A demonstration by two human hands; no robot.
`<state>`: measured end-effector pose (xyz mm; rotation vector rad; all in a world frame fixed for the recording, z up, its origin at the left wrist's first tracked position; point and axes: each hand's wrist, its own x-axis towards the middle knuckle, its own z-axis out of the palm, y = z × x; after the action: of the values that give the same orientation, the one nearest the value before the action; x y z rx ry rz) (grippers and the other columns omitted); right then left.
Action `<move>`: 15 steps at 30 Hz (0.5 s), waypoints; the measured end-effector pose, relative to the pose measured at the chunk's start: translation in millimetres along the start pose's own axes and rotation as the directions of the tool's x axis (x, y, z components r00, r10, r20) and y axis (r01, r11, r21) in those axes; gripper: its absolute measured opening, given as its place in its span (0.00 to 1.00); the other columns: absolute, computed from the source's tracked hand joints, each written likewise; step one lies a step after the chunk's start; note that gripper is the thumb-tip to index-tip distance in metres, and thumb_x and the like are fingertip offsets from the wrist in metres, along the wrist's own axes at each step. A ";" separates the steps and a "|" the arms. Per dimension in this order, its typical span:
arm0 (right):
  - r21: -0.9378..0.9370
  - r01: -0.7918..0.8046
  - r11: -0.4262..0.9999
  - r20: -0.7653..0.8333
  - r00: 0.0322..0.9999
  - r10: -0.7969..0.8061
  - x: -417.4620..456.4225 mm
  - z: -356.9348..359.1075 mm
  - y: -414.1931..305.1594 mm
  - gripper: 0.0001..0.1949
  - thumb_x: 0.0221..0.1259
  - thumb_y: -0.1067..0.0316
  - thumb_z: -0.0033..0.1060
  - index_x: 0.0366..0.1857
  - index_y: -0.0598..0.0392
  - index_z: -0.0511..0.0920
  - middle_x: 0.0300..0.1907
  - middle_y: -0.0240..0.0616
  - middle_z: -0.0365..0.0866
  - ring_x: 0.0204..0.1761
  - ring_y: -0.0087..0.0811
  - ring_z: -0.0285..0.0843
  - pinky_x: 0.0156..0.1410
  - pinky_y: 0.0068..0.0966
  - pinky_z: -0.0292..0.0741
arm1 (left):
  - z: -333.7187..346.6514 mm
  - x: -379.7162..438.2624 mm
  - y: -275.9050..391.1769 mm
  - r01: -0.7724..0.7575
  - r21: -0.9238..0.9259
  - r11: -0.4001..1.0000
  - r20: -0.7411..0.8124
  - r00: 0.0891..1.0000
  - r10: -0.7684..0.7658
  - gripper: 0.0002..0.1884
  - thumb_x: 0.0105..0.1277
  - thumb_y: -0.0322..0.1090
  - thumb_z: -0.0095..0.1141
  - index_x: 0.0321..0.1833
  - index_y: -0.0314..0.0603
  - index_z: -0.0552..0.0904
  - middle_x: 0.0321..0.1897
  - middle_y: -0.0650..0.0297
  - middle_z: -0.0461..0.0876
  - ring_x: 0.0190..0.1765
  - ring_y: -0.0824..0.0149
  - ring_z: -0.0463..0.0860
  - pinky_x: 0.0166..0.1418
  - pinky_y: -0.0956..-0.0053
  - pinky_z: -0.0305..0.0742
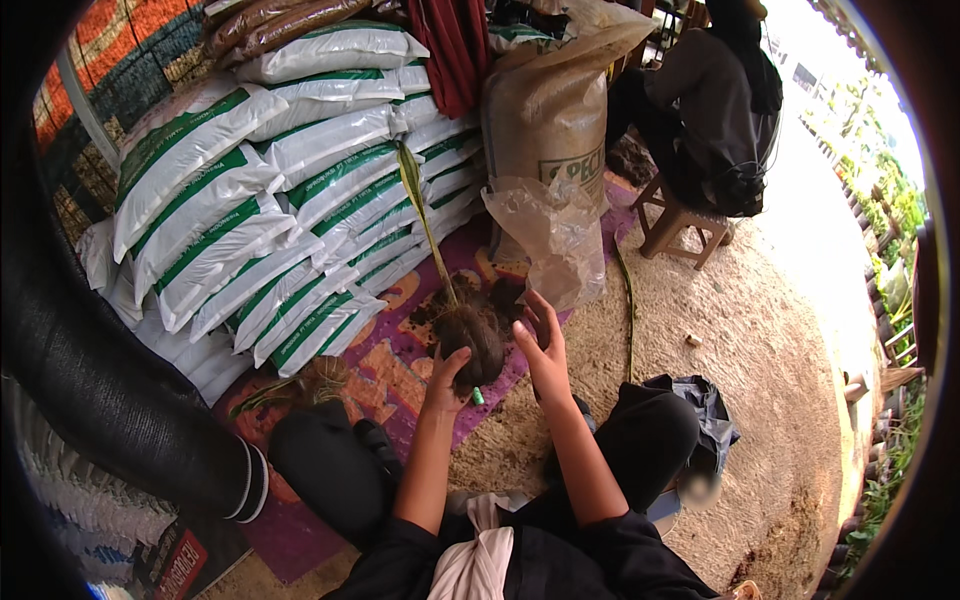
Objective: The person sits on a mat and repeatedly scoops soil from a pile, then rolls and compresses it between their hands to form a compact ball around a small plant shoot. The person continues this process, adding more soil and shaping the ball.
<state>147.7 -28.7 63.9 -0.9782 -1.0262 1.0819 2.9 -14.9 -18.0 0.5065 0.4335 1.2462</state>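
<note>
My left hand [448, 379] cups the lower left side of a brown, fibrous root ball [474, 346], likely a coconut husk. A long, narrow green and yellow leaf shoot [424, 221] rises from its top. Just right of the husk, my right hand [541, 349] is raised with fingers apart, touching nothing that I can see. Dark loose soil [506, 296] lies behind the husk on a purple and orange printed sheet [382, 375]. A small green object [478, 396] shows beneath the husk, near my left wrist.
White and green sacks [337, 195] are stacked at the left. Behind the hands stands a tall woven sack [544, 120] with clear plastic [566, 247] against it. A person [705, 112] sits on a stool [675, 217] at upper right. A black plastic bag [705, 420] lies beside my right knee.
</note>
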 end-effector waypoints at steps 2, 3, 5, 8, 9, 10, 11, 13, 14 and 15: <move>-0.043 0.014 0.999 -0.070 0.997 -0.017 3.9 -0.1 3.2 0.23 0.68 0.61 0.46 0.65 0.58 0.61 0.65 0.41 0.61 0.69 0.36 0.54 0.71 0.30 0.52 | 9.2 3.6 0.6 0.022 0.023 0.999 0.012 1.000 -0.023 0.27 0.60 0.30 0.58 0.62 0.38 0.67 0.54 0.55 0.75 0.55 0.60 0.77 0.57 0.66 0.76; -0.075 0.041 0.996 -0.073 0.996 -0.047 2.6 1.5 4.3 0.23 0.69 0.61 0.45 0.65 0.58 0.61 0.65 0.41 0.61 0.68 0.36 0.55 0.71 0.30 0.52 | 16.8 2.8 0.2 -0.002 0.044 0.999 0.005 1.000 0.002 0.27 0.58 0.30 0.60 0.61 0.38 0.67 0.53 0.56 0.75 0.54 0.62 0.78 0.56 0.67 0.77; -0.140 0.097 0.985 -0.072 0.992 -0.108 0.9 4.5 4.8 0.22 0.70 0.61 0.42 0.65 0.58 0.61 0.65 0.42 0.61 0.68 0.35 0.55 0.71 0.29 0.51 | 33.2 2.4 0.5 -0.055 0.086 0.995 -0.008 0.998 0.056 0.29 0.55 0.30 0.65 0.60 0.38 0.69 0.50 0.59 0.76 0.52 0.65 0.78 0.54 0.70 0.77; -0.199 0.208 0.958 -0.114 0.966 -0.233 3.1 5.6 6.8 0.21 0.70 0.62 0.38 0.64 0.58 0.61 0.64 0.44 0.62 0.68 0.35 0.55 0.71 0.30 0.50 | 28.2 -0.9 -3.5 -0.065 0.052 0.997 -0.029 0.997 0.066 0.29 0.57 0.32 0.64 0.62 0.36 0.68 0.52 0.58 0.75 0.53 0.65 0.77 0.54 0.71 0.76; -0.216 0.233 0.948 -0.129 0.956 -0.264 4.8 5.3 10.1 0.21 0.70 0.62 0.38 0.64 0.58 0.61 0.64 0.45 0.62 0.68 0.36 0.55 0.71 0.30 0.50 | 29.6 0.8 -5.1 -0.056 0.075 0.996 -0.053 0.997 0.060 0.29 0.58 0.33 0.63 0.62 0.36 0.67 0.53 0.58 0.74 0.54 0.65 0.77 0.55 0.71 0.75; -0.482 0.296 0.825 -0.052 0.930 -0.364 6.1 7.4 14.1 0.22 0.68 0.65 0.41 0.64 0.58 0.61 0.65 0.49 0.60 0.68 0.44 0.55 0.71 0.34 0.49 | 31.8 3.0 -7.9 -0.046 0.098 0.994 -0.077 0.996 0.054 0.29 0.59 0.34 0.62 0.63 0.37 0.67 0.53 0.58 0.74 0.55 0.65 0.76 0.56 0.71 0.75; -0.536 0.307 0.786 0.010 0.934 -0.358 4.7 9.3 18.1 0.21 0.67 0.64 0.41 0.63 0.57 0.62 0.65 0.49 0.60 0.68 0.48 0.55 0.71 0.37 0.50 | 33.4 5.0 -9.4 -0.036 0.121 0.992 -0.100 0.994 0.048 0.29 0.60 0.35 0.62 0.63 0.37 0.66 0.54 0.58 0.73 0.55 0.65 0.75 0.56 0.71 0.74; -0.600 0.245 0.762 -0.047 0.940 -0.339 3.7 13.6 13.4 0.21 0.67 0.64 0.42 0.62 0.58 0.64 0.65 0.49 0.61 0.68 0.48 0.55 0.71 0.39 0.50 | 30.1 7.5 -4.9 -0.065 0.216 0.974 -0.068 0.994 0.082 0.29 0.62 0.37 0.59 0.64 0.37 0.65 0.55 0.58 0.73 0.56 0.65 0.75 0.57 0.73 0.73; -0.568 0.260 0.781 -0.033 0.941 -0.338 3.7 13.9 10.2 0.21 0.67 0.63 0.44 0.62 0.58 0.64 0.65 0.49 0.61 0.68 0.48 0.56 0.71 0.39 0.51 | 28.3 8.6 -2.3 -0.081 0.262 0.962 -0.051 0.994 0.098 0.29 0.64 0.38 0.58 0.65 0.37 0.65 0.56 0.58 0.72 0.56 0.66 0.75 0.57 0.73 0.73; -0.537 0.273 0.798 -0.020 0.942 -0.336 3.7 12.5 7.5 0.22 0.66 0.62 0.45 0.62 0.58 0.64 0.65 0.49 0.61 0.67 0.48 0.56 0.70 0.39 0.51 | 31.8 8.0 0.7 -0.071 0.298 0.952 -0.047 0.995 0.089 0.27 0.66 0.41 0.53 0.65 0.38 0.64 0.57 0.58 0.71 0.57 0.64 0.74 0.59 0.72 0.71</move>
<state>134.6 -22.3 60.2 -1.2412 -1.3697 0.4647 22.6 -11.1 7.9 0.7491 0.6623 1.2831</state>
